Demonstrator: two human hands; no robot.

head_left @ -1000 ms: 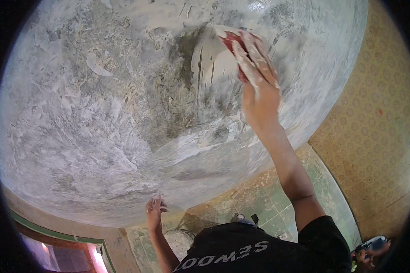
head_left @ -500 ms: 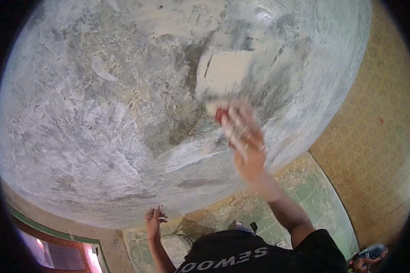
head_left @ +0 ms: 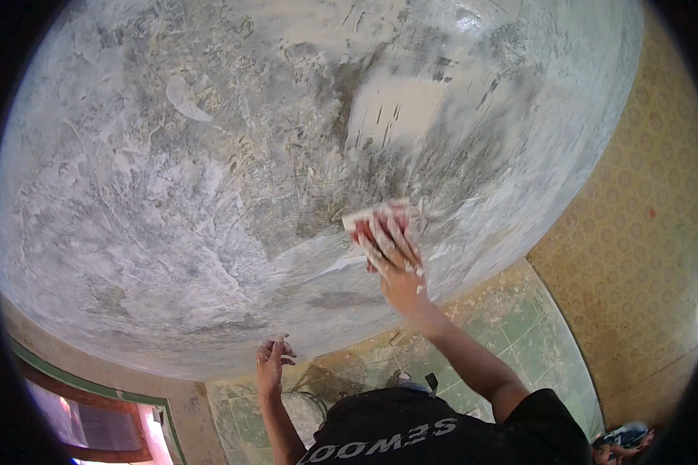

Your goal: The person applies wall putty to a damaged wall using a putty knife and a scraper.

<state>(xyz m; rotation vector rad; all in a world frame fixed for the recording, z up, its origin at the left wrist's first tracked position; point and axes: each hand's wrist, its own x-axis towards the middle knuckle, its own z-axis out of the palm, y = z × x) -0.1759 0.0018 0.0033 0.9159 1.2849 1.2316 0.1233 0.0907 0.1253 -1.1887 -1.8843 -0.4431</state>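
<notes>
red-edged trowel (head_left: 376, 221) flat on grey plastered wall (head_left: 171, 194), right hand (head_left: 395, 260) grip closed on it, left hand (head_left: 271, 364) open

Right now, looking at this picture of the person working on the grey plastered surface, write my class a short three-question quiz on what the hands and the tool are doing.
1. True or false: the right hand presses a flat red-backed tool against the plastered surface.
2. Which hand rests its fingertips at the surface's lower edge? A) the left hand B) the right hand C) neither
3. Fill in: the wall at the right is covered in patterned ______ paper.

Key: 1 true; 2 A; 3 yellow.
</notes>
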